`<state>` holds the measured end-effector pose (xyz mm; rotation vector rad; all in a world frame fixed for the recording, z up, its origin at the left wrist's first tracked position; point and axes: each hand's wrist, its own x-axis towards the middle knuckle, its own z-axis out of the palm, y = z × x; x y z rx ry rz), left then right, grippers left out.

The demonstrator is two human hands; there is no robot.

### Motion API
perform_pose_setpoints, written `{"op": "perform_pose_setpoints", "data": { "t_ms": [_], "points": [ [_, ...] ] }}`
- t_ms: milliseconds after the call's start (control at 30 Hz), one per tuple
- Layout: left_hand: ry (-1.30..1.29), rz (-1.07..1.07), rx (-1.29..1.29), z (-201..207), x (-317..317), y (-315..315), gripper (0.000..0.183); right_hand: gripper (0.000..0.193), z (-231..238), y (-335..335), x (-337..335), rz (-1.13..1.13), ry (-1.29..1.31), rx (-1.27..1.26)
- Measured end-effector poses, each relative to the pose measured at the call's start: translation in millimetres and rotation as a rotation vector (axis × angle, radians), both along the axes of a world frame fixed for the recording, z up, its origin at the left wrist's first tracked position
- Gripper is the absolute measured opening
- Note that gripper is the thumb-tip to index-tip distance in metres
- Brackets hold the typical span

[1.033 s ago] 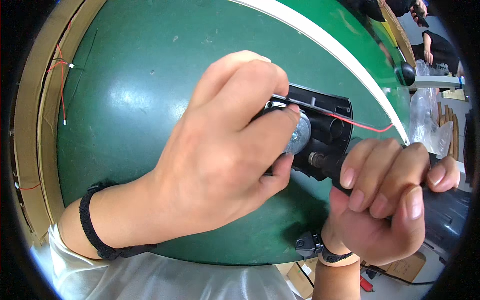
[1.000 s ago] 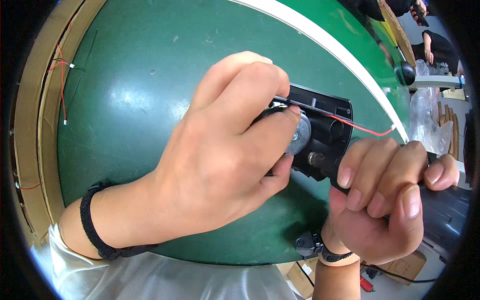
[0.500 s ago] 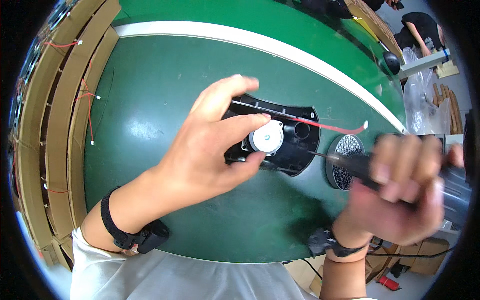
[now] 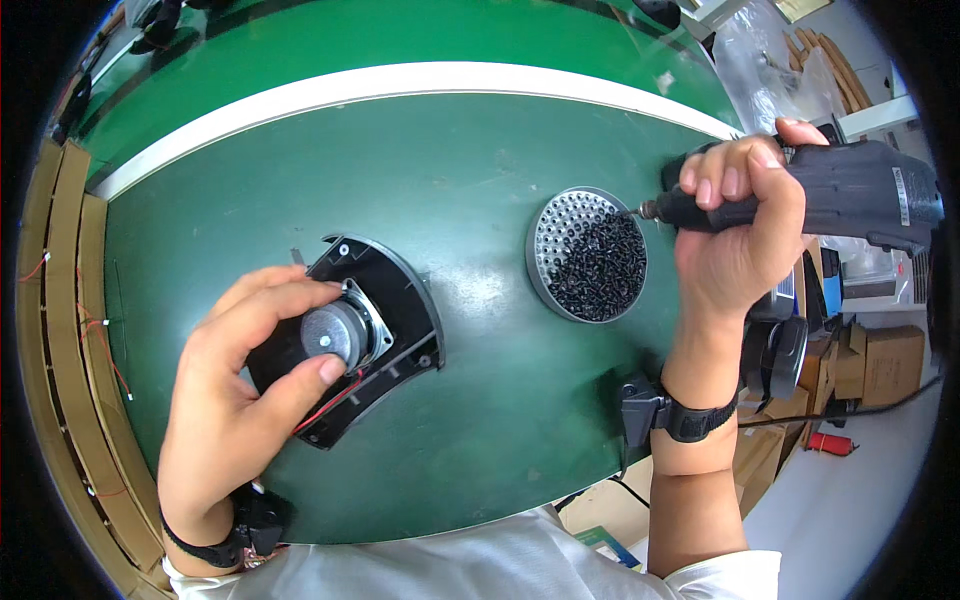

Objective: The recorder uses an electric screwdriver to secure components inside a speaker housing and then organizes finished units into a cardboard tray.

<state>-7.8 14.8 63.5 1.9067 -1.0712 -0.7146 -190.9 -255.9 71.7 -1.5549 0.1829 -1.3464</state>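
Note:
On the left of the green table, my left hand [image 4: 235, 360] pinches a small round speaker [image 4: 328, 335] between thumb and fingers. The speaker has a silver back and a square metal flange, and sits tilted in a curved black plastic housing [image 4: 412, 300]. A red wire [image 4: 328, 408] runs along the housing's near side. My right hand [image 4: 745, 195] is wrapped round a dark electric screwdriver [image 4: 850, 190], held level. Its bit tip reaches the right rim of a round perforated dish [image 4: 562, 222], over small black screws [image 4: 598, 265]. Whether a screw sits on the bit is too small to tell.
Cardboard dividers [image 4: 62, 330] with red wires line the left edge. A white strip [image 4: 430, 78] crosses the table's far side. Clear plastic bags [image 4: 765, 60] lie at the far right. Cardboard boxes [image 4: 890, 365] and a black cable [image 4: 820, 418] are off the right edge.
The screwdriver has gone from the housing to the screw dish. The housing and speaker have turned under my left hand, with the red wire now on the near side. The whole view has shifted.

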Motion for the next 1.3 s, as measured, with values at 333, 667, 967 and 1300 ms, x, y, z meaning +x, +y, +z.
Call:
{"op": "perform_pose_setpoints", "data": {
  "t_ms": [333,667,967,1300],
  "points": [
    [-0.189,-0.021,-0.106,-3,-3,-11,0.050,0.030,-21,-17,11,-0.069,-0.033,0.051],
    [-0.583,-0.091,-0.007,-4,-7,-11,0.068,0.028,-19,1,12,0.002,0.008,0.104],
    [-0.554,-0.121,-0.053,-7,-2,-12,0.067,0.027,-21,1,13,0.003,-0.002,0.131],
    [-0.541,-0.137,-0.068,-8,-4,-14,0.067,0.031,-23,3,15,-0.048,0.029,0.115]
  ]
}}
